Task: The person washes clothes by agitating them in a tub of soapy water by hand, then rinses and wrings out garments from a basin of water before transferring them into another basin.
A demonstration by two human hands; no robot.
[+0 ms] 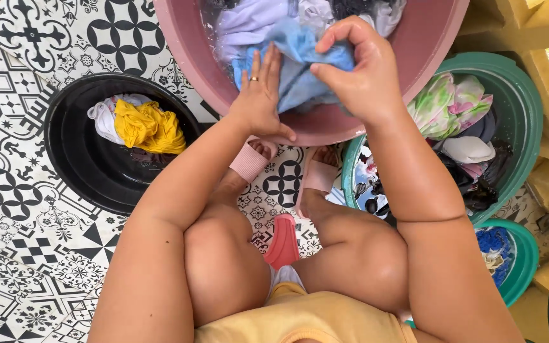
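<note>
A wet light-blue garment lies in the pink basin in front of me, among other pale and dark clothes in water. My left hand lies flat on the blue cloth at the basin's near rim, fingers spread, a ring on one finger. My right hand is bunched around a fold of the same blue cloth, gripping it above the basin. I am squatting, knees in the lower middle of the view, feet in pink slippers.
A black basin at left holds a wrung yellow cloth and a white one. A green basin at right holds several patterned and dark clothes. A smaller green tub sits lower right. Yellow steps rise at the right. The floor is patterned tile.
</note>
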